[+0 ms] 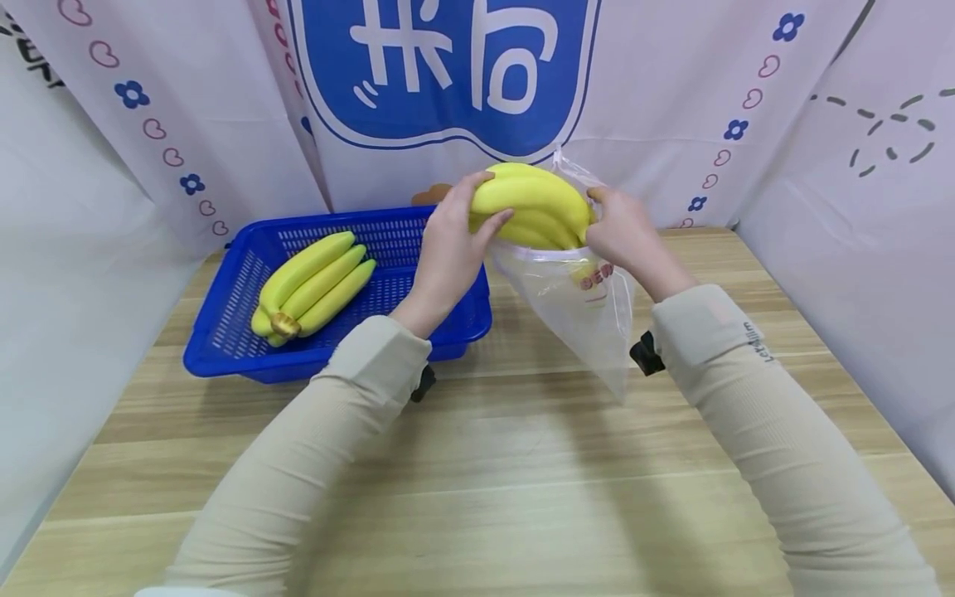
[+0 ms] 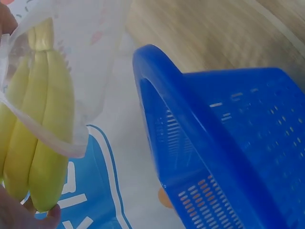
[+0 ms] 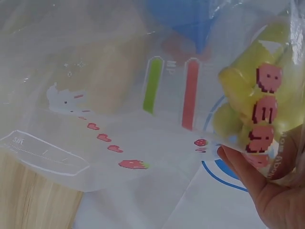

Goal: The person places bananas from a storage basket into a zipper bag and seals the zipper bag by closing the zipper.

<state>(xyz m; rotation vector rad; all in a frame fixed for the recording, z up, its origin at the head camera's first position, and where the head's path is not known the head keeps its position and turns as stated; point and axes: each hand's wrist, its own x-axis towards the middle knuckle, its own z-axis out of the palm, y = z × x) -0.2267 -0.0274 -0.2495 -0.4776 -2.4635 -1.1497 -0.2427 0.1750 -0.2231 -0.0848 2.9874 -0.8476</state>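
My left hand (image 1: pixel 450 253) grips a bunch of yellow bananas (image 1: pixel 525 199) by its left end, thumb in front and fingers over the top. The stem end sits inside a clear plastic bag (image 1: pixel 574 307), as the left wrist view shows, with the bag's white rim across the bananas. Beside the stem end, my right hand (image 1: pixel 630 240) pinches the bag at its mouth. Red and green printed figures on the bag (image 3: pixel 109 119) show in the right wrist view. The lower bag hangs slack and tapers to a corner.
A blue plastic basket (image 1: pixel 224 361) stands on the wooden table (image 1: pixel 477 497) to the left, close to my left forearm. Another bunch of bananas (image 1: pixel 317 286) lies in it. White printed cloth (image 1: pixel 649 108) forms walls at the back and sides.
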